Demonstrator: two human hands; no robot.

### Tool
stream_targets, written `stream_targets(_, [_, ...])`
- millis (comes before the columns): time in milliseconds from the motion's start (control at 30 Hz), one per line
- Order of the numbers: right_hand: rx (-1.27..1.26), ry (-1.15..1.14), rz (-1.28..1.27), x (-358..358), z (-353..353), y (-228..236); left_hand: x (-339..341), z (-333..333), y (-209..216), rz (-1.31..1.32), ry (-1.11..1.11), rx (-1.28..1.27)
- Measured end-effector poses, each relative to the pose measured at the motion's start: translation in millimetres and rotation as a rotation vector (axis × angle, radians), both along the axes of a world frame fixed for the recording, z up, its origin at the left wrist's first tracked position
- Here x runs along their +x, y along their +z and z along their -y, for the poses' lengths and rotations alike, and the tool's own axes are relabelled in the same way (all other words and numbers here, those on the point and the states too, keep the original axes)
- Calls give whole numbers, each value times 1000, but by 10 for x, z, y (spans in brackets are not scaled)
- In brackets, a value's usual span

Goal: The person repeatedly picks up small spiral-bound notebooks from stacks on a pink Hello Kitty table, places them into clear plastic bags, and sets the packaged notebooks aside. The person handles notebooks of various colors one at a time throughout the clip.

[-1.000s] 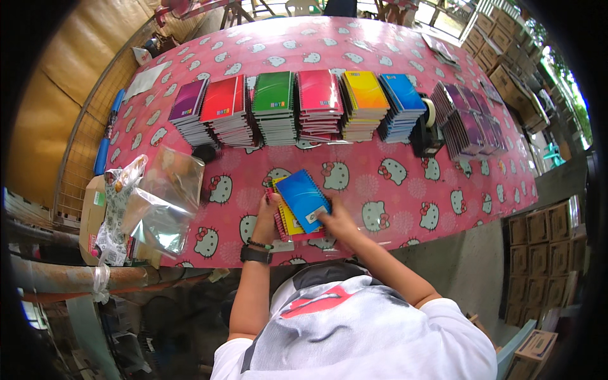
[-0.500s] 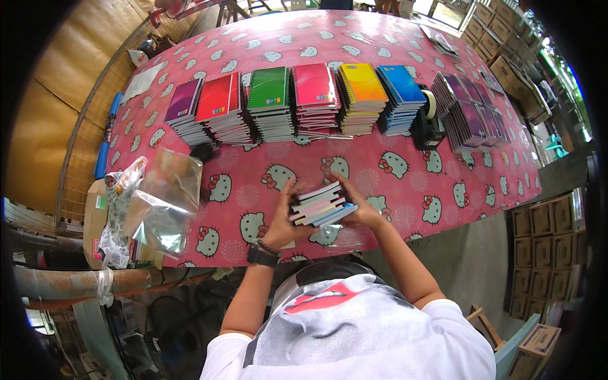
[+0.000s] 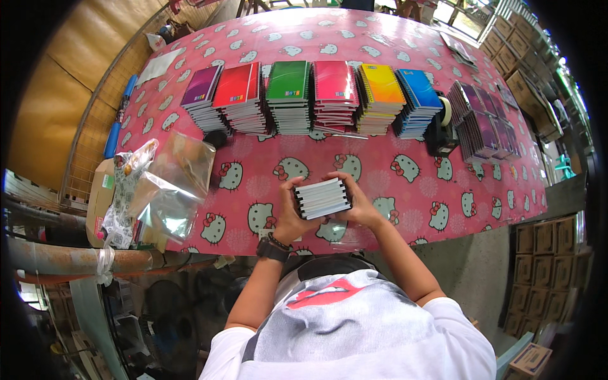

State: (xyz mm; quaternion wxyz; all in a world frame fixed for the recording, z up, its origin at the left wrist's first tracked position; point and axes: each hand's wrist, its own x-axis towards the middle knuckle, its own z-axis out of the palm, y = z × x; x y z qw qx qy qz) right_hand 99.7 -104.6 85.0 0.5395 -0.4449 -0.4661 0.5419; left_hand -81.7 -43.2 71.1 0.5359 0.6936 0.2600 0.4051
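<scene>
Head view: holds a bundle of notebooks [image 3: 323, 198] between left hand [image 3: 293, 212] and right hand [image 3: 361, 206], near the front edge of the pink table [image 3: 373, 180]. Has the fingers of both hands bent around the bundle's two sides, with page edges turned up. Cannot tell whether it touches the table. Wears a dark wristband [image 3: 273, 249] on the left wrist. Faces a row beyond, left to right: purple stack [image 3: 201, 87], red stack [image 3: 238, 82], green stack [image 3: 288, 81], pink stack [image 3: 335, 81], yellow stack [image 3: 382, 83], blue stack [image 3: 418, 88]. Has clear bags [image 3: 190, 158] at left, and at right a tape dispenser [image 3: 438, 140] just beside the blue stack, then purple packs [image 3: 487, 126].
</scene>
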Motion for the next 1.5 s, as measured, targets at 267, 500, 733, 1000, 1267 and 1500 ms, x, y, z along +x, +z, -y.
stream_targets(267, [-26, 27, 193, -40, -33, -161, 6, 4, -364, 55, -33, -124])
stream_targets(500, [-24, 69, 177, 16, -11, -70, -43, 26, -218, 11, 0, -75])
stream_targets(733, [-23, -165, 369, 317, -7, 21, 63, -227, -27, 25, 57, -207])
stream_targets(1000, [69, -704, 1374, 782, 39, -590, 390, -612, -211, -268, 180, -616])
stream_targets(1267, [-370, -595, 142, 896, 209, -395, 224, -633, -522, -555, 347, -274])
stream_targets(1500, [-263, -470, 437, 391, 55, 68, 149, -494, -464, -289, 205, -516])
